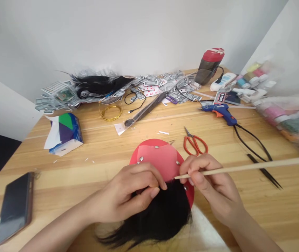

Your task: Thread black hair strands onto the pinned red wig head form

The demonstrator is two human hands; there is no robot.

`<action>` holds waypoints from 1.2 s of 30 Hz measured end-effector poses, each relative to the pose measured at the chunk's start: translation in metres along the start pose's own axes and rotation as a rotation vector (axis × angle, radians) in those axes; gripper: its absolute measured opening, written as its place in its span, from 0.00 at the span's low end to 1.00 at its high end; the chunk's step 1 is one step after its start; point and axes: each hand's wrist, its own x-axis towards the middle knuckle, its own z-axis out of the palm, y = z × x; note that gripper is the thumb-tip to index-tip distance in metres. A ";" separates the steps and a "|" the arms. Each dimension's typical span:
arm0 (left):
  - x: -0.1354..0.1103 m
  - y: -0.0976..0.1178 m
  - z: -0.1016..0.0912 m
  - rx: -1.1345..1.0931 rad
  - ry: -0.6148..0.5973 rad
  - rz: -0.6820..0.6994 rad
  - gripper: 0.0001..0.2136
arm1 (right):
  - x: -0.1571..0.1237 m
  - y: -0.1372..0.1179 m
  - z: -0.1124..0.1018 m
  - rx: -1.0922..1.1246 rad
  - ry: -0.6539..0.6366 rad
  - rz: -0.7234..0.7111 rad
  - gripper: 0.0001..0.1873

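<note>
A round red form (151,142) with a pink mesh piece (154,161) held down by several silver pins lies in front of me. Black hair (167,213) spreads from the mesh's near edge toward me. My left hand (136,190) rests over the hair's left side, thumb and fingers curled together; what they pinch is hidden. My right hand (212,182) grips a thin wooden stick (254,167) like a pen. Its pointed tip touches or nearly touches the line where hair meets mesh. A white sheet (204,231) shows under the form.
Orange-handled scissors (195,145), black tweezers (265,171) and a blue glue gun (221,112) lie to the right. A phone (15,206) and a tissue box (70,134) are at left. Behind are scattered cards (151,91), more black hair (102,85), gold wire (111,112) and a red-lidded bottle (208,68).
</note>
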 end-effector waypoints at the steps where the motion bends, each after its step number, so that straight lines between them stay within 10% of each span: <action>1: 0.000 0.000 0.000 0.000 -0.005 -0.002 0.08 | 0.001 0.000 0.000 -0.009 -0.003 -0.017 0.09; 36: 0.004 0.006 0.003 0.063 -0.024 -0.010 0.08 | 0.003 -0.001 -0.004 0.025 -0.030 0.031 0.11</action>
